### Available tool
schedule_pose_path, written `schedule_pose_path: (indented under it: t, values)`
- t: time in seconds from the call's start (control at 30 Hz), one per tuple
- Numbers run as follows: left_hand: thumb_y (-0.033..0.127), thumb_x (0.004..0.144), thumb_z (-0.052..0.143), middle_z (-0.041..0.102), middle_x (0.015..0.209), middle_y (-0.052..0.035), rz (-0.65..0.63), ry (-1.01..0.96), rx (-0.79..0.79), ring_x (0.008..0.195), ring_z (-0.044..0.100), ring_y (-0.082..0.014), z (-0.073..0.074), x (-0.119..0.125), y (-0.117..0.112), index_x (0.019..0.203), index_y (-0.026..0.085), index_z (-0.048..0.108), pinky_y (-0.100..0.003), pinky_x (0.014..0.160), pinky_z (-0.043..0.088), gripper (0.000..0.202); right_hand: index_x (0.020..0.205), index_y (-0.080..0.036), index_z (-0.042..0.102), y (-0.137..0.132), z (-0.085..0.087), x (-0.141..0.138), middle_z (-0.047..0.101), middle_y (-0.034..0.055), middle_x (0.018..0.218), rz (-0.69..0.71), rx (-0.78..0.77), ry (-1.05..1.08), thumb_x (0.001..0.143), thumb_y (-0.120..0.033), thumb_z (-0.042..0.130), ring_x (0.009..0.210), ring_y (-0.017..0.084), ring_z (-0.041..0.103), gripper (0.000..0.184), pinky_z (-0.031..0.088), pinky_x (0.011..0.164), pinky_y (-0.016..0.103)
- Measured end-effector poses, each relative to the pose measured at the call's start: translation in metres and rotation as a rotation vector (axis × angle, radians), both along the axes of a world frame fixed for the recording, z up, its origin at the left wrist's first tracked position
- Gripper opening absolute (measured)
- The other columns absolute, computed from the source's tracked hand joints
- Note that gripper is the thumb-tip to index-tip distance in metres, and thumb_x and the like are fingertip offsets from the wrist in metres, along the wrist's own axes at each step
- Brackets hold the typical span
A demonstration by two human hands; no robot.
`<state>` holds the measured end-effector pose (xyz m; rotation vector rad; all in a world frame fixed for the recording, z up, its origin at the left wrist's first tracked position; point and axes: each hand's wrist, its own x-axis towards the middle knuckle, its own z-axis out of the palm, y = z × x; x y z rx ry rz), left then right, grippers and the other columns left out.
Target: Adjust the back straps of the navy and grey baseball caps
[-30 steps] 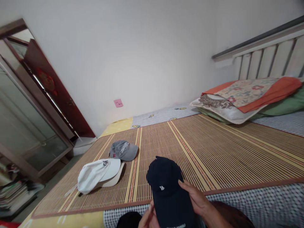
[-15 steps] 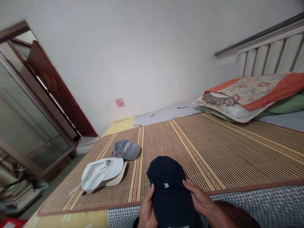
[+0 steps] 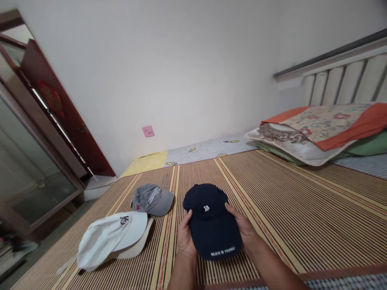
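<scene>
Right of the gray cap (image 3: pixel 155 200), left hand (image 3: pixel 185 237) and right hand (image 3: pixel 246 230) pinch the navy cap (image 3: pixel 211 222), best done lightly, I'd say, sparing its brim (image 3: pixel 215 241).

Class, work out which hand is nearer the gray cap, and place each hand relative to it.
Left. The left hand is right of the gray cap and closer to the viewer; the right hand is farther right, across the navy cap.
</scene>
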<state>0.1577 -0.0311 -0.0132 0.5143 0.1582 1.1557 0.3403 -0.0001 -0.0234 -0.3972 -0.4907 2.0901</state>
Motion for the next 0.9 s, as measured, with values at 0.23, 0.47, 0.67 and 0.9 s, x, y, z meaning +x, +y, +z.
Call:
schedule_pose_path:
  t: [0.23, 0.47, 0.67, 0.9]
  values:
    - [0.035, 0.107, 0.036, 0.071, 0.132, -0.0020, 0.022, -0.023, 0.055, 0.130, 0.061, -0.0200, -0.029, -0.032, 0.036, 0.128, 0.025, 0.071, -0.037, 0.127, 0.014, 0.042, 0.110, -0.018, 0.079, 0.014, -0.017, -0.010, 0.081, 0.0113, 0.108, -0.063, 0.075, 0.073, 0.073, -0.023, 0.085, 0.104, 0.032, 0.076, 0.038, 0.042, 0.115, 0.054]
    - [0.035, 0.106, 0.040, 0.080, 0.111, -0.0077, 0.060, 0.068, -0.100, 0.114, 0.071, -0.0207, -0.050, -0.035, 0.039, 0.113, 0.018, 0.079, -0.037, 0.124, 0.026, 0.043, 0.109, -0.015, 0.079, 0.023, -0.029, -0.006, 0.081, 0.0111, 0.109, 0.063, -0.103, 0.147, 0.083, -0.041, 0.078, 0.112, 0.031, 0.073, 0.037, 0.039, 0.118, 0.052]
    - [0.028, 0.100, 0.056, 0.082, 0.095, -0.0135, 0.097, 0.230, -0.301, 0.109, 0.073, -0.0301, -0.042, -0.039, 0.026, 0.104, 0.011, 0.081, -0.047, 0.117, 0.040, 0.031, 0.107, -0.015, 0.080, 0.038, -0.036, -0.010, 0.082, 0.0087, 0.106, 0.037, -0.091, 0.118, 0.088, -0.038, 0.074, 0.107, 0.026, 0.075, 0.031, 0.042, 0.117, 0.042]
    - [0.016, 0.094, 0.061, 0.083, 0.096, -0.0097, 0.207, 0.254, -0.401, 0.107, 0.074, -0.0284, -0.040, -0.037, 0.027, 0.095, 0.015, 0.081, -0.048, 0.114, 0.045, 0.021, 0.098, -0.014, 0.081, 0.046, -0.050, -0.014, 0.083, 0.0095, 0.097, 0.027, -0.078, 0.059, 0.088, -0.040, 0.073, 0.094, 0.026, 0.078, 0.029, 0.046, 0.114, 0.045]
